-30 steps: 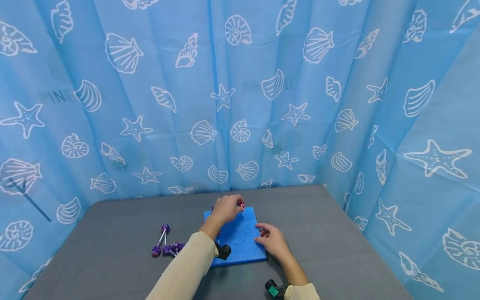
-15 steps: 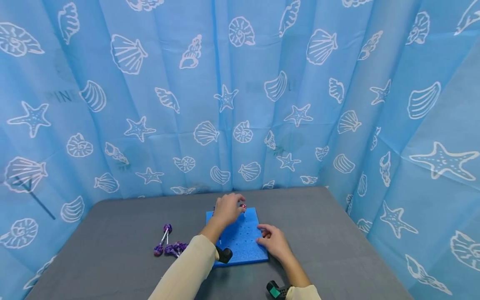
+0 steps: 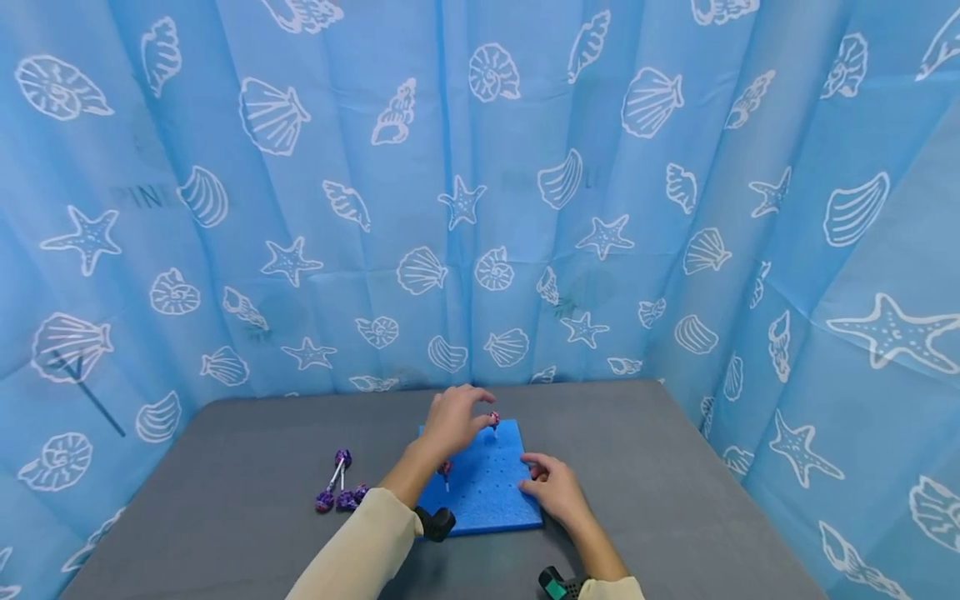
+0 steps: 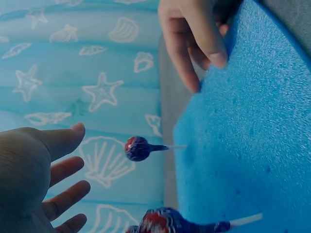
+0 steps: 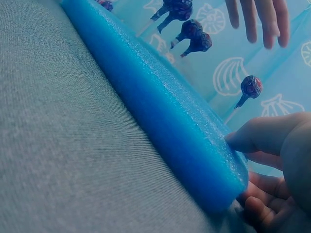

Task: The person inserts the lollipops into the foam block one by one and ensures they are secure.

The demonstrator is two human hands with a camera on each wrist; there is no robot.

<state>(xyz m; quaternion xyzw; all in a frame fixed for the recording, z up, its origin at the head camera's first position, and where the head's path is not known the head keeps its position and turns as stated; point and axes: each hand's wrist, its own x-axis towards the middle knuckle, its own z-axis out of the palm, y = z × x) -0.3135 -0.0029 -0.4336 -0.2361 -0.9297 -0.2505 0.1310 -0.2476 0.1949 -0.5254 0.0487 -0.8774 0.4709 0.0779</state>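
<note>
hands (image 3: 452, 421) (image 3: 557, 487): 2 | foam board (image 3: 487, 504): 1 | upright lollipops (image 5: 251, 86): 5+

With the head camera I look from above the near side, forward and down; both wrist cameras look from close toward the far curtain (image 3: 480, 200), sharing the blue board (image 3: 495, 504).

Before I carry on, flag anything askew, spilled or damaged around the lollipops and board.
Nothing looks spilled or damaged. Only the loose purple lollipops look untidy: they lie on the gray table, left of the blue foam board, pointing different ways.
</note>
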